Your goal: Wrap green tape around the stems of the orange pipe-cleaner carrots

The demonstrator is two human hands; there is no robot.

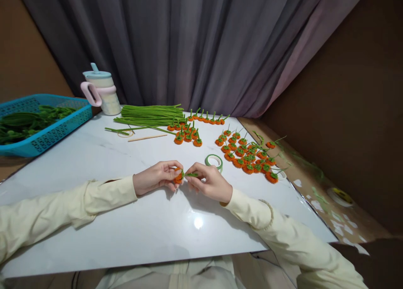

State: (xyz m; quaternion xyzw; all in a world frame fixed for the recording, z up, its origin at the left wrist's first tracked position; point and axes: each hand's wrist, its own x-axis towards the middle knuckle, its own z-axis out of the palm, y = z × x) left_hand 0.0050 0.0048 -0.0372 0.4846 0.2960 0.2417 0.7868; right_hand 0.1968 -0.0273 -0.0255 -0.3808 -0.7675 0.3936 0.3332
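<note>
Between thumb and fingers, my left hand (161,176) grips a small orange pumpkin (179,177) with a green top, made of fuzzy stem material. My right hand (209,180) pinches the pumpkin's green stem (191,174), which points to the right. Just behind my right hand lies a roll of green tape (214,159). Similar orange pumpkins (247,168) stand in a large group to the right, stems up. Another cluster of pumpkins (188,134) sits straight ahead, with a row of them behind it.
A bundle of green fuzzy stems (151,114) lies at the back, near a thin wooden stick (147,137). At the left are a blue basket (59,127) of green pieces and a tumbler (110,98) with a pink handle. Paper scraps (338,226) litter the right side.
</note>
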